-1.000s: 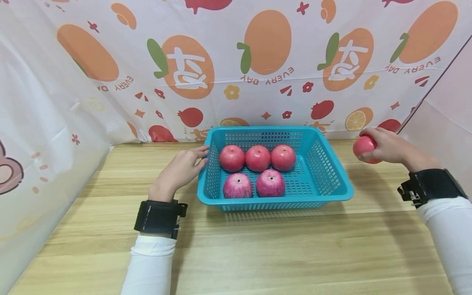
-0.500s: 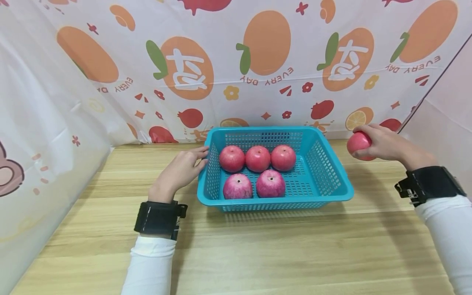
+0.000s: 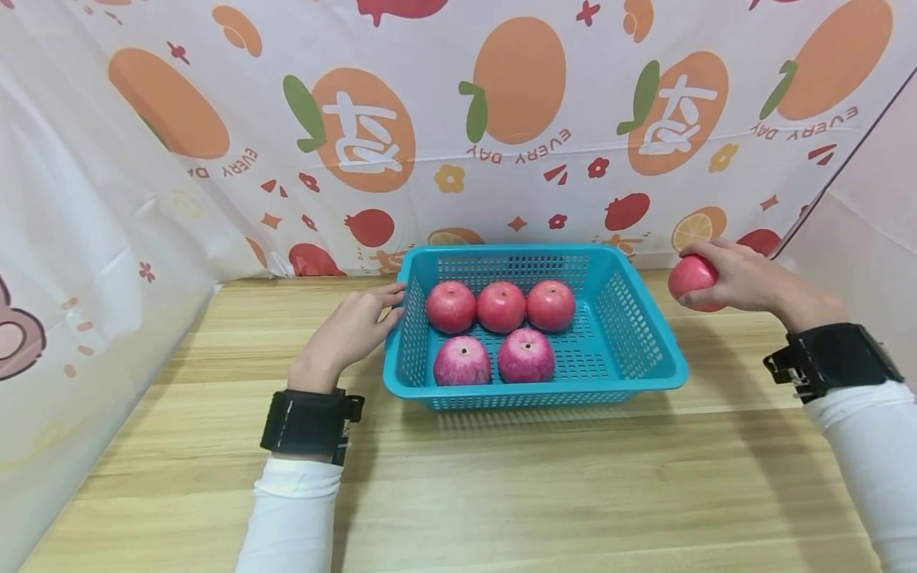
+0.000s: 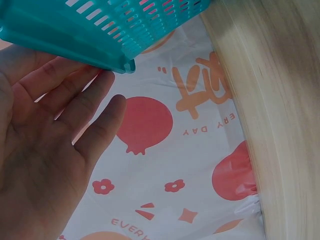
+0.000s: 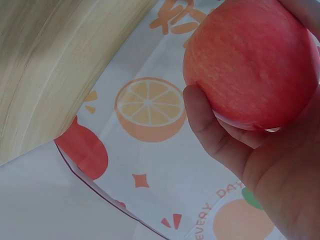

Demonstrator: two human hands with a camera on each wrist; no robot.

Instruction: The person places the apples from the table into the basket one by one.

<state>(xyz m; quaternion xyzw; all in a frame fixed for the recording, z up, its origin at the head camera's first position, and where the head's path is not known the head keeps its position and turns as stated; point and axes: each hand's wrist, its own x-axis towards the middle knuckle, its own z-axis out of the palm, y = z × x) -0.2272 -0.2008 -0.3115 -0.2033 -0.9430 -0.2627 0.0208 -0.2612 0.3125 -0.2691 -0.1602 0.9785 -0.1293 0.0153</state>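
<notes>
Right hand [image 3: 741, 278]: fingers and thumb curled round a red apple [image 3: 691, 277], gripping it firmly, held up off the wooden table [image 3: 501, 477] just right of the basket's far right corner.
Left hand [image 3: 351, 330]: fingers straight and relaxed, holding nothing, fingertips [image 4: 107, 80] resting against the left rim of the teal basket [image 3: 645, 350].
Basket load: five red apples [image 3: 501, 306] inside, three along the back, two in front.
Arm pose: both forearms in white sleeves, black wrist straps on, right wrist raised, left lying low.

White long sleeves cover both forearms; a black strap band with a buckle wraps each wrist, at 7 and 4 o'clock.
</notes>
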